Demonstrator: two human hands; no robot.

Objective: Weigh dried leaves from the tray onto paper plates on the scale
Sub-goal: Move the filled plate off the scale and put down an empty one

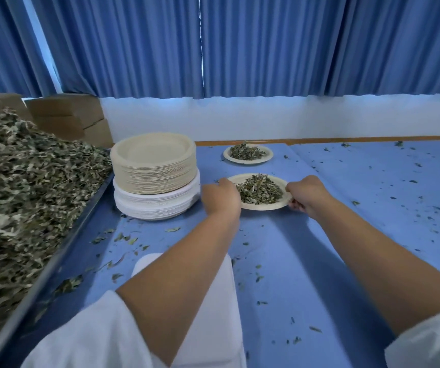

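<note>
Dried leaves point(260, 191) heaped on a paper plate point(264, 207) sit between both hands, well out on the blue table point(373, 208). The left hand point(220, 195) is curled over the plate's left rim, and the right hand point(306, 196) pinches its right rim. This looks like a weighed portion set aside, just short of a second filled plate point(248, 162). Next comes letting go and taking a fresh plate from the stack point(155, 168) to the white scale point(213, 301) beneath the forearms. The tray point(40, 274) lies at left.

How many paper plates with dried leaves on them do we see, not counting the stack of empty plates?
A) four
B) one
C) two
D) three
C: the near plate, gripped at its rim by the left hand and the right hand, and the far plate behind it.
</note>
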